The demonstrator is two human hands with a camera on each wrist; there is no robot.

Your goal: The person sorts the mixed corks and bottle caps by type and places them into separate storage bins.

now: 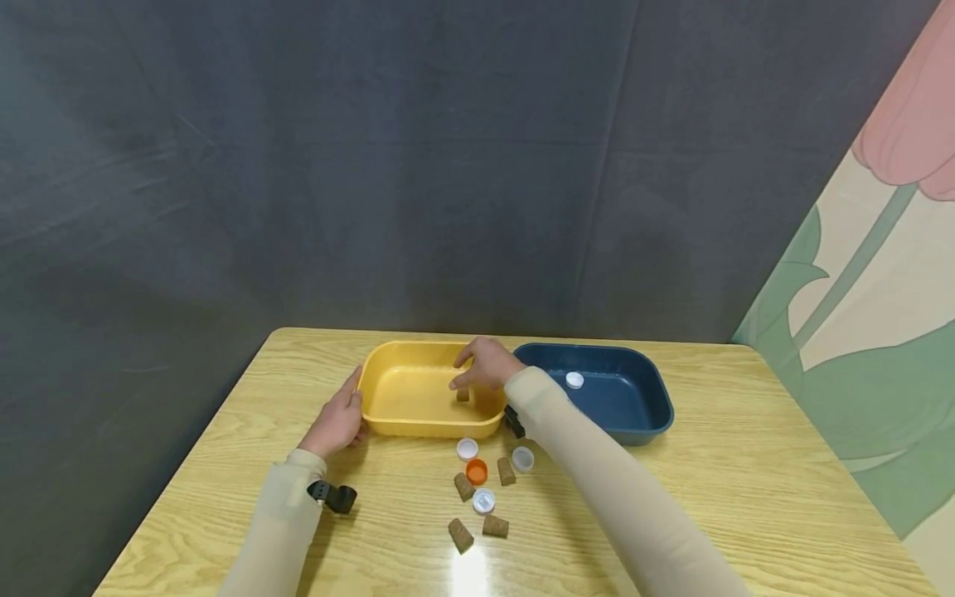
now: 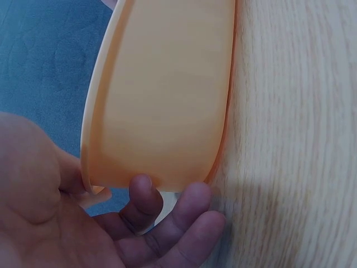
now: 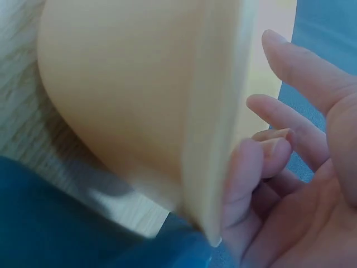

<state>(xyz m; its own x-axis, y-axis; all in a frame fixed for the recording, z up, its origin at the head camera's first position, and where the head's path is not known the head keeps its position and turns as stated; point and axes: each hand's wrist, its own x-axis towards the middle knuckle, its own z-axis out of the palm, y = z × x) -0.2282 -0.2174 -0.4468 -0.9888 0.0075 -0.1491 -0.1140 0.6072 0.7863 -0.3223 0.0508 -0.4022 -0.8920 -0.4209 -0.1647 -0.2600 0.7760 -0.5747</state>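
My left hand (image 1: 339,421) grips the left end of a yellow plastic bin (image 1: 399,429). In the left wrist view its thumb side is at the rim and curled fingers (image 2: 192,204) touch the outer end wall. Over the right part of the same bin reaches my right hand (image 1: 488,365), thumb and forefinger spread apart with nothing seen between them. A brown cork (image 1: 463,395) is in the bin just below that hand. The right wrist view shows the bin's outer wall (image 3: 122,84) close up, beside the hand's loosely bent fingers (image 3: 245,167).
Right of the yellow bin stands a dark blue bin (image 1: 660,406) holding a white bottle cap (image 1: 574,381). In front on the wooden table (image 1: 746,464) lie several corks (image 1: 461,536), an orange cap (image 1: 477,472) and several white caps (image 1: 483,501). A grey curtain (image 1: 448,207) hangs behind.
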